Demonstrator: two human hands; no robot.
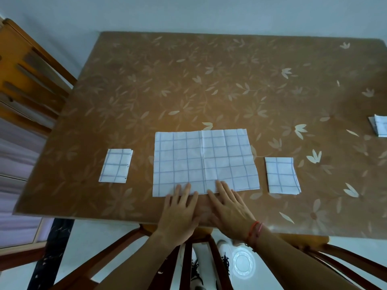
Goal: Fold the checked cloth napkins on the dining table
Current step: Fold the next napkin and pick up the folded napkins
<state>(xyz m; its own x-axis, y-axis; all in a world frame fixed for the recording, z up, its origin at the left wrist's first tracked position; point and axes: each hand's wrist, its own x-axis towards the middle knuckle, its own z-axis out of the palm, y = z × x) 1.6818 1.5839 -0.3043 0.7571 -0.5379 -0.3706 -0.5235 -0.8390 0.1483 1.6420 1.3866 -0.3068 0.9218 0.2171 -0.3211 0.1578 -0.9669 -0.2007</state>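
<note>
The spread napkin (205,162) is white with a thin blue-grey grid check. The left folded napkin (115,166) and the right folded napkin (281,175) carry the same check. The tablecloth (209,80) is brown, printed with pale cream flowers and leaves. The chair (25,70) is orange-brown wood. The thread bracelet (253,231) is red.

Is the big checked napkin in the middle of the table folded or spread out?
Spread out. The middle napkin lies flat and wide, creases showing, far larger than the folded napkin to its left.
</note>
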